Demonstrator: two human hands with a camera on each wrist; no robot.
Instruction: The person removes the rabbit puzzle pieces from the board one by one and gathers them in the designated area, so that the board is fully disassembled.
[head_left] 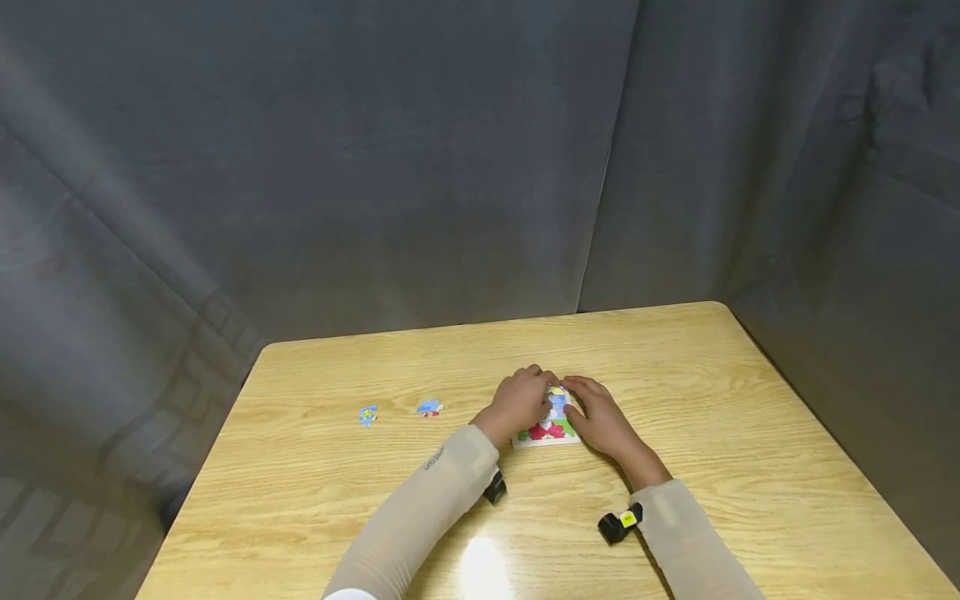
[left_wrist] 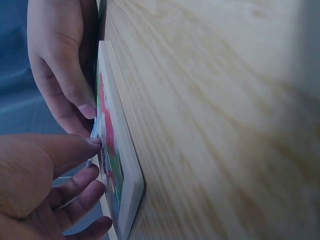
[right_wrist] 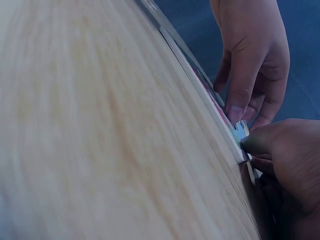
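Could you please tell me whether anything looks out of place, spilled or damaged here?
Nothing looks spilled or damaged. Only two loose puzzle pieces stand out, because they lie left of the puzzle board, apart from it.

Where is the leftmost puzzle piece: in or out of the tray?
Out: the head view shows the piece on the tabletop, apart from the tray.

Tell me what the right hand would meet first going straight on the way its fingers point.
Most likely the left hand, just across the far part of the puzzle board; depth in the head view is hard to judge, so contact isn't certain.
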